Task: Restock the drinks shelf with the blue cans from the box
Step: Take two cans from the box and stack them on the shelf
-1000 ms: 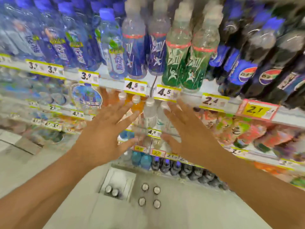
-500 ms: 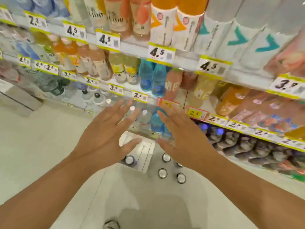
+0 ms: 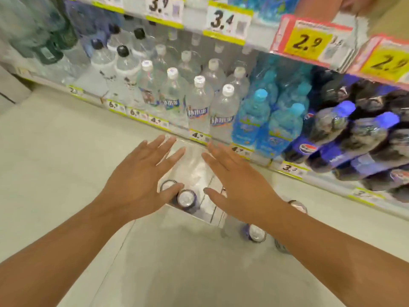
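Above the box [image 3: 194, 173]: both hands empty.
Left hand [image 3: 137, 185] and right hand [image 3: 241, 185] spread flat over blue cans [image 3: 187, 199].

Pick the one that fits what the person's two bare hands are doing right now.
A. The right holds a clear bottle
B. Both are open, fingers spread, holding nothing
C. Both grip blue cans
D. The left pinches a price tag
B: the left hand and right hand are spread flat above the white cardboard box on the floor, with a silver-topped blue can visible between them, ungripped.
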`<state>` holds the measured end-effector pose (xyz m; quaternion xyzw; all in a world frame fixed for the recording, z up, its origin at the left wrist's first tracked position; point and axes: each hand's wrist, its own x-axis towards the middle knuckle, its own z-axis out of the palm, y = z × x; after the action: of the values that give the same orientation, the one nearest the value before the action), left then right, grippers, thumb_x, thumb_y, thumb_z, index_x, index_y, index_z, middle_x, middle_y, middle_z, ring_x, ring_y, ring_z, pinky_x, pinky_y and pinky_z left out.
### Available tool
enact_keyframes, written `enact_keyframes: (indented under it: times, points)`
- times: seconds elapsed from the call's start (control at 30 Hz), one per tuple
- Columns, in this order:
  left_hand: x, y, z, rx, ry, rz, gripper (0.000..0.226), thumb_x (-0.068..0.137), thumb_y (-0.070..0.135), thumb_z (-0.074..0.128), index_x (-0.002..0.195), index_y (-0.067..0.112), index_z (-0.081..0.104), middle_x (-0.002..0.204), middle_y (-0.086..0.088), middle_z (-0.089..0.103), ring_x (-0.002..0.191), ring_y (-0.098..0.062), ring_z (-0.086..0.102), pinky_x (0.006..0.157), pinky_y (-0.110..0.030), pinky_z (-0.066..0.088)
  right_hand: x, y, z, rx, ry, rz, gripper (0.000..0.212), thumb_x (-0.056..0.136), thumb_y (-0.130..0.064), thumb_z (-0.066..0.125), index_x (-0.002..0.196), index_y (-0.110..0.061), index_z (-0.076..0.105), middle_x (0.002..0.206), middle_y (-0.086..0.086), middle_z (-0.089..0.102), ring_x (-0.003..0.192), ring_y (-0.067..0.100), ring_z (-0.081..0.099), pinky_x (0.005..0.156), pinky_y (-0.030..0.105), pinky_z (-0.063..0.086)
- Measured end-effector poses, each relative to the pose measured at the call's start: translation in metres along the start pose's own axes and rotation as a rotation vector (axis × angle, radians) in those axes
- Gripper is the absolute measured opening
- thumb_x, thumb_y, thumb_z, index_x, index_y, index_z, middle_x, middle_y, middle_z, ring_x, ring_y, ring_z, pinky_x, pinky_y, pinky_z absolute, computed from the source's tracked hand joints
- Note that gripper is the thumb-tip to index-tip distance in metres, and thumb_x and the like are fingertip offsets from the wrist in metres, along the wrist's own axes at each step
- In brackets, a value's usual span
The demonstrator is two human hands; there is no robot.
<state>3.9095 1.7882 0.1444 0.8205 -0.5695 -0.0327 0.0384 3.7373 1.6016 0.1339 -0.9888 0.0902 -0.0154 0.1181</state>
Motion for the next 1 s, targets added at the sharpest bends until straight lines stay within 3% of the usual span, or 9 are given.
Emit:
enact_keyframes:
  times: [0.17,0.33,0.47,0.57,0.67,0.73,0.83,0.93,1.0]
  points:
    - [0.001,-0.028,0.073,-0.024,-0.032,-0.045,0.075,0.092,0.064,0.044,0.158,0.037,0.024,0.168,0.006,0.015,0.156,-0.015,0.011,0.125,-0.037,0.009,0.014,0.007,0.074,0.054,-0.053,-0.023,0.074,0.095,-0.050,0.051,0.157,-0.020,0.025,0.167,-0.003,0.013,0.154,0.017,0.006,0.119,0.031,0.014]
    - [0.005,-0.052,0.127,-0.025,-0.096,-0.025,0.072,0.092,0.063,0.044,0.157,0.038,0.027,0.168,0.007,0.018,0.156,-0.016,0.016,0.126,-0.038,0.014,0.026,0.006,0.122,0.081,-0.117,-0.069,0.074,0.096,-0.044,0.054,0.158,-0.019,0.024,0.167,-0.003,0.013,0.154,0.016,0.006,0.121,0.031,0.013]
    - [0.007,-0.062,0.153,-0.056,-0.147,-0.017,0.079,0.084,0.069,0.046,0.155,0.038,0.034,0.165,0.002,0.029,0.154,-0.019,0.024,0.124,-0.040,0.024,0.030,0.005,0.144,0.117,-0.204,-0.085,0.077,0.096,-0.041,0.055,0.159,-0.021,0.017,0.167,-0.005,0.006,0.154,0.012,-0.001,0.117,0.021,-0.001]
    - [0.010,-0.064,0.163,-0.099,-0.213,-0.069,0.091,0.080,0.075,0.049,0.159,0.041,0.020,0.167,0.006,0.025,0.155,-0.015,0.018,0.124,-0.037,0.024,0.030,0.002,0.154,0.126,-0.218,-0.075,0.079,0.094,-0.039,0.059,0.159,-0.020,0.019,0.167,-0.003,0.010,0.154,0.015,0.004,0.115,0.020,-0.003]
    - [0.018,-0.064,0.168,-0.172,-0.336,-0.166,0.099,0.076,0.076,0.057,0.158,0.046,0.011,0.168,0.015,0.015,0.155,-0.007,0.010,0.123,-0.031,0.022,0.034,0.000,0.161,0.135,-0.262,-0.042,0.078,0.094,-0.039,0.061,0.158,-0.018,0.021,0.166,0.000,0.018,0.153,0.019,0.012,0.123,0.028,0.011]
    - [0.027,-0.064,0.168,-0.192,-0.425,-0.211,0.105,0.071,0.074,0.064,0.158,0.048,0.011,0.167,0.019,0.015,0.154,-0.003,0.012,0.122,-0.032,0.025,0.037,-0.002,0.165,0.159,-0.309,-0.021,0.079,0.093,-0.043,0.062,0.157,-0.017,0.024,0.163,0.003,0.026,0.149,0.022,0.023,0.120,0.034,0.026]
    - [0.038,-0.064,0.171,-0.225,-0.561,-0.276,0.110,0.066,0.063,0.075,0.156,0.048,0.015,0.161,0.021,0.032,0.148,-0.008,0.032,0.115,-0.035,0.037,0.041,-0.004,0.178,0.228,-0.353,0.034,0.080,0.090,-0.046,0.066,0.156,-0.020,0.027,0.155,0.002,0.039,0.139,0.024,0.038,0.108,0.040,0.041]
    - [0.045,-0.062,0.177,-0.208,-0.635,-0.295,0.101,0.063,0.054,0.082,0.148,0.039,0.030,0.134,0.013,0.060,0.119,-0.017,0.060,0.095,-0.037,0.053,0.046,-0.006,0.195,0.295,-0.350,0.152,0.068,0.085,-0.050,0.070,0.141,-0.027,0.039,0.134,-0.001,0.056,0.120,0.023,0.054,0.093,0.042,0.052]
    - [0.046,-0.063,0.181,-0.221,-0.621,-0.300,0.081,0.059,0.052,0.084,0.125,0.035,0.041,0.108,0.013,0.066,0.097,-0.018,0.065,0.081,-0.037,0.056,0.047,-0.007,0.202,0.369,-0.330,0.231,0.050,0.079,-0.053,0.072,0.116,-0.029,0.047,0.107,-0.005,0.062,0.096,0.019,0.063,0.078,0.041,0.056]
